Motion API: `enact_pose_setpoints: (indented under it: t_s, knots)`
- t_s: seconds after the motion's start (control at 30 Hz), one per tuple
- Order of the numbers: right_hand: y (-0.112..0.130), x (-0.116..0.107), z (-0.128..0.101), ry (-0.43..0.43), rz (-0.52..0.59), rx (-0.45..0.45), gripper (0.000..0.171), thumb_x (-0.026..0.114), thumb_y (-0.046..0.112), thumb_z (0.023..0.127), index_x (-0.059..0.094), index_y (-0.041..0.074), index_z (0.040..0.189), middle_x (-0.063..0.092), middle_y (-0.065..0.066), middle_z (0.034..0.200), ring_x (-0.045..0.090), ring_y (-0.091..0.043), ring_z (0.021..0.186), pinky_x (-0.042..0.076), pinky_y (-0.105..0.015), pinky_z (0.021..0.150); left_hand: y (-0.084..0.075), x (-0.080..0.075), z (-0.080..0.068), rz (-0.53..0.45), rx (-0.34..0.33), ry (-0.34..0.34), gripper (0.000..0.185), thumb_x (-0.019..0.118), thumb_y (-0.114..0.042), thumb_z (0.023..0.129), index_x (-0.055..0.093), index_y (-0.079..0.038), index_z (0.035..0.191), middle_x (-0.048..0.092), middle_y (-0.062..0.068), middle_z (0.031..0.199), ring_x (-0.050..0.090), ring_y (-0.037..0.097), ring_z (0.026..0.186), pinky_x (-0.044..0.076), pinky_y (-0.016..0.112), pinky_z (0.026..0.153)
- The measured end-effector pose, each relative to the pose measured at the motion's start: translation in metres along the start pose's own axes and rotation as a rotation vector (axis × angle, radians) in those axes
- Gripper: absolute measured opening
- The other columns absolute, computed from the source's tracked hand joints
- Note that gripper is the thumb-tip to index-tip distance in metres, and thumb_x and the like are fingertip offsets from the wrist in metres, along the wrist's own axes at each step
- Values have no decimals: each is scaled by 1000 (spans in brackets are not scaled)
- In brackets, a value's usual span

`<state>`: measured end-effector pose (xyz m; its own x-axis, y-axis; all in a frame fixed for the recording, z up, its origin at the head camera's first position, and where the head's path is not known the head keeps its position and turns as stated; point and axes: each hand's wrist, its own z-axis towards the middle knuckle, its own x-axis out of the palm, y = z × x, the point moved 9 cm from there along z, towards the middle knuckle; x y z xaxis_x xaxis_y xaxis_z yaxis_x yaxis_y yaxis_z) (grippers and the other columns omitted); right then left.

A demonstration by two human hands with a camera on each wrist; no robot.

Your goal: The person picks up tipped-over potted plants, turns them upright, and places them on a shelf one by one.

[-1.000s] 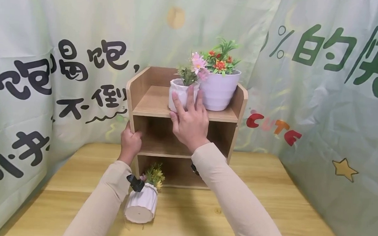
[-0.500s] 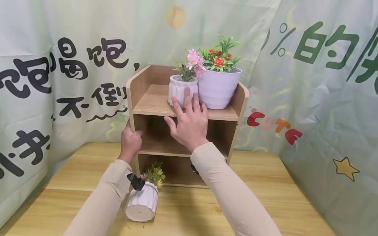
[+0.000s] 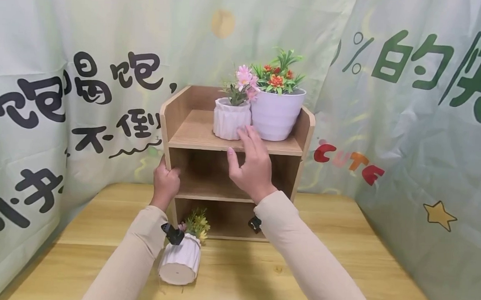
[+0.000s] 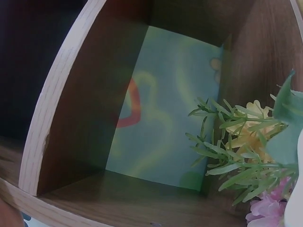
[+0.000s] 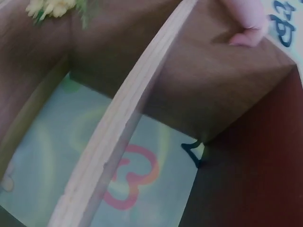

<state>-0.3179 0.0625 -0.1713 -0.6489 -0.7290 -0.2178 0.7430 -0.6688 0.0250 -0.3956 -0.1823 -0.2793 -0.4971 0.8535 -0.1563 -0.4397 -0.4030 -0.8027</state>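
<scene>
The right hand (image 3: 252, 168) hovers with loosely spread fingers, fingertips just touching the small white pot (image 3: 231, 118) on the shelf's (image 3: 192, 134) top board. To seat it well, nudge gently, since the larger white pot (image 3: 276, 114) touches it beyond the fingers. The left hand (image 3: 166, 182) grips the shelf's side panel; a toppled pot (image 3: 180, 260) lies below its wrist

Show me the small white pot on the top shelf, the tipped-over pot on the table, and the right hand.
small white pot (image 3: 228, 121), head view, ribbed front.
tipped-over pot (image 3: 179, 264), head view, side wall.
right hand (image 3: 253, 166), head view, back of hand.
</scene>
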Motion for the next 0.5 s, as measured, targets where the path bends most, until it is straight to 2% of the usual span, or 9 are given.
enact_pose_setpoints:
  t_s: [0.1,0.2,0.37,0.5]
  knots:
    - [-3,-12,-4,-70,62,0,46,60,18,87,56,-10,124,55,-27,130,47,-34,128,33,-41,109,1,-2,-1,5,8,-9,47,50,-2,77,54,3,124,63,31,109,58,42,101,44,52,91]
    - [-6,-23,-8,-126,74,-17,46,59,17,87,55,-10,125,56,-27,128,49,-35,126,33,-43,108,0,-3,-1,10,16,-14,47,50,-3,78,54,3,124,63,31,109,58,42,102,44,53,91]
    - [-16,-39,-15,-206,56,-35,49,60,17,85,54,-9,125,58,-25,125,51,-38,121,36,-47,106,0,-3,-2,14,9,-14,47,50,-3,78,54,3,125,63,31,110,59,42,103,44,53,92]
    - [-30,-51,-20,-257,19,-15,52,59,19,84,51,-9,128,54,-26,130,47,-40,125,32,-50,108,0,-1,-1,18,1,-6,48,50,-3,78,53,2,126,63,30,111,58,40,103,44,52,92]
